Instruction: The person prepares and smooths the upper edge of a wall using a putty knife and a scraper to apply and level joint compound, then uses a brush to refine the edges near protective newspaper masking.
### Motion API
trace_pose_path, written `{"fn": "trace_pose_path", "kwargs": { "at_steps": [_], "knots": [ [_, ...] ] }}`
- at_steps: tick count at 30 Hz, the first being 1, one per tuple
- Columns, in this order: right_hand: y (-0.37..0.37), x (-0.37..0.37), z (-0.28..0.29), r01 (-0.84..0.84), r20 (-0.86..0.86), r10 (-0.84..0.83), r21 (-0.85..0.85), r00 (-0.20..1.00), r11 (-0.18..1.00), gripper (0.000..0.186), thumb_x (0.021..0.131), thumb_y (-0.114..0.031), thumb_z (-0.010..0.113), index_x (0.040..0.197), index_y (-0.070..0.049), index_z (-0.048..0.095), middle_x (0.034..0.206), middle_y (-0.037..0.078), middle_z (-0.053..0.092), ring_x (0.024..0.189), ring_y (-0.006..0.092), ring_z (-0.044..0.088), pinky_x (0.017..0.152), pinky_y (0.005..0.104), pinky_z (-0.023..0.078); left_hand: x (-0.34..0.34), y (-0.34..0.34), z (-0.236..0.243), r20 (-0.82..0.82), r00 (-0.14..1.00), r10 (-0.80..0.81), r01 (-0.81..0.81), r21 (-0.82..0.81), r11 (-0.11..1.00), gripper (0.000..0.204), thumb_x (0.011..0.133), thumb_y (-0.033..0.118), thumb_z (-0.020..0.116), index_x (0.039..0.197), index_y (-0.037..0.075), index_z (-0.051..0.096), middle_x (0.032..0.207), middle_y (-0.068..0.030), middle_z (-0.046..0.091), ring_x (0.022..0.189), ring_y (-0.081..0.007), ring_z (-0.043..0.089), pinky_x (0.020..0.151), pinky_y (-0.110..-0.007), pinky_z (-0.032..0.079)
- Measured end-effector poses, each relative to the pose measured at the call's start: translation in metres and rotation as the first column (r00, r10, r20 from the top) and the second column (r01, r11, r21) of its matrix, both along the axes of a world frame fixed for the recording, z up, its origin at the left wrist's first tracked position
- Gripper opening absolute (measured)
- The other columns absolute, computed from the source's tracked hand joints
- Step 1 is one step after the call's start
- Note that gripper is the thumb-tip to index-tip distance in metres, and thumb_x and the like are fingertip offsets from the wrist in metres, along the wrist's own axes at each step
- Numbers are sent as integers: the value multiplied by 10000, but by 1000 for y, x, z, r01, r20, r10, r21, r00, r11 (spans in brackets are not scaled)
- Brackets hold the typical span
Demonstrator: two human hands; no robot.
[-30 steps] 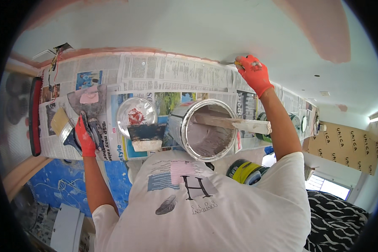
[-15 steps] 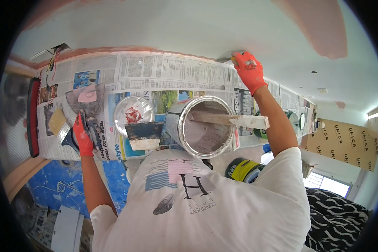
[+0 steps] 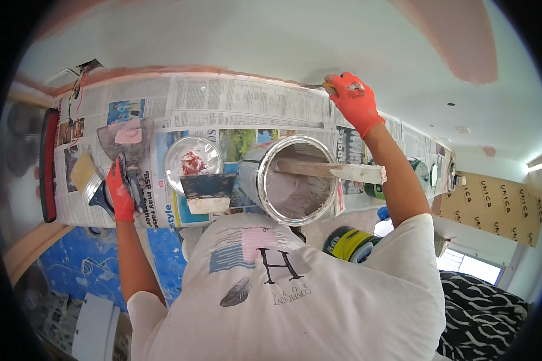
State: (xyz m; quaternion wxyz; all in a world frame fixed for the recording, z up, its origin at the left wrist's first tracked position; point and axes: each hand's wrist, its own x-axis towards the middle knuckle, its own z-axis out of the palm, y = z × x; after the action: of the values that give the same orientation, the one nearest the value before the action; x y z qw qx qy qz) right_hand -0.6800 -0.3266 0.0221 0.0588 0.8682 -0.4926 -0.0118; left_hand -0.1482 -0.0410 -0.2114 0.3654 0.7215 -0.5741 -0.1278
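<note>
Both my hands wear orange gloves. My left hand (image 3: 120, 191) is closed round the handle of a wide putty knife (image 3: 115, 143), whose grey blade carries a lump of pink filler (image 3: 127, 136). Close beside that hand lies a paintbrush (image 3: 85, 175) with tan bristles. Up at the wall, my right hand (image 3: 353, 101) grips a smaller putty knife (image 3: 327, 85); its thin blade points left, close to the pink-smeared line where the wall (image 3: 253, 36) meets the newspaper (image 3: 247, 99). Whether the blade touches the wall I cannot tell.
Newspaper covers the surface before me. A large open can (image 3: 260, 186) with a wooden stick (image 3: 343, 171) across its mouth stands in the middle. Left of it are a clear round lid (image 3: 185, 157) with red residue and a dark, broad scraper (image 3: 208, 194). Green tubs (image 3: 346, 243) stand at right.
My right hand has shifted slightly left and turned, so the small putty knife's blade shows more edge-on. My left hand keeps its hold, nearly still.
</note>
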Motion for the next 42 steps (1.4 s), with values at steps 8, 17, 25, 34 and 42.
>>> {"fn": "trace_pose_path", "kwargs": {
  "at_steps": [8,17,25,34,42],
  "knots": [
    [-17,7,-20,-40,-61,38,-35,997,999,201,884,-198,614,1082,-182,581,949,90,586,927,290,592,751,418,497,-4,0,8,15,1000,-20,21,-19,1000,494,982,254,332,1419,49,437,1399,-206,462,1310,-373,403,1115,-441,269],
    [1,11,-3,51,70,-51,-5,996,999,191,839,-187,643,1022,-153,596,869,84,586,863,289,592,731,404,500,-5,-2,6,14,1000,13,-13,3,1000,471,963,161,380,1411,27,435,1381,-188,495,1286,-359,442,1101,-426,308],
    [61,42,139,107,637,-276,292,720,951,233,898,-136,659,1081,8,659,962,88,699,842,99,617,758,251,504,-78,-54,83,-30,974,-224,218,-137,966,467,941,114,440,1402,39,450,1402,-209,457,1270,-357,458,1082,-431,342],
    [93,77,151,-51,718,-339,461,608,886,301,870,-220,694,1067,6,668,840,36,662,702,82,557,643,241,482,-176,-111,176,-582,781,-227,281,3,960,397,923,43,466,1312,-17,512,1301,-259,527,1141,-395,546,1007,-412,413],
    [98,85,144,28,652,-313,408,691,912,315,852,-269,701,1042,-19,682,814,76,685,689,110,601,657,265,498,-187,-102,188,-656,738,-160,284,86,955,410,886,22,537,1292,-34,525,1264,-309,525,1064,-436,558,934,-453,448]
  ]
}}
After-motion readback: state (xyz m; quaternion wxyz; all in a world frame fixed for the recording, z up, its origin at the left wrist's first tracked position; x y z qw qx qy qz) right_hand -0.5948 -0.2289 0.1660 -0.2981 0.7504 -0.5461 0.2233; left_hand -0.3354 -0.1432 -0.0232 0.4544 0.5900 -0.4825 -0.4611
